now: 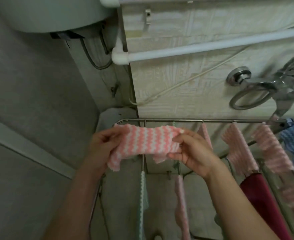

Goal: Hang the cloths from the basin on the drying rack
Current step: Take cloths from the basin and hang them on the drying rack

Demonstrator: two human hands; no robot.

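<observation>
You hold a pink-and-white striped cloth [149,142] stretched flat at the centre of the frame. Your left hand [101,144] pinches its left end and your right hand [193,151] pinches its right end, thumbs on top. The cloth sits just below the far rail of the drying rack [186,120], over the rack's left end, and does not yet look draped on a bar.

Much of the job appears done. To the right, pale pink cloths [239,149] already hang across the bars, with a blue cloth [293,141] at the far right edge. A dark red cloth [262,201] hangs lower right, and a green-and-white cloth [142,196] and another pink one [181,205] hang below your hands. The basin is out of view, so you cannot tell how many cloths remain.

Behind the rack stands a pale patterned tiled wall [177,80]. A white pipe [212,47] and a thin cord [186,82] cross it, and a blurred chrome fitting [239,77] is at centre right. A plain grey wall [30,101] fills the left side, and a grey tank [47,13] is in the upper left.
</observation>
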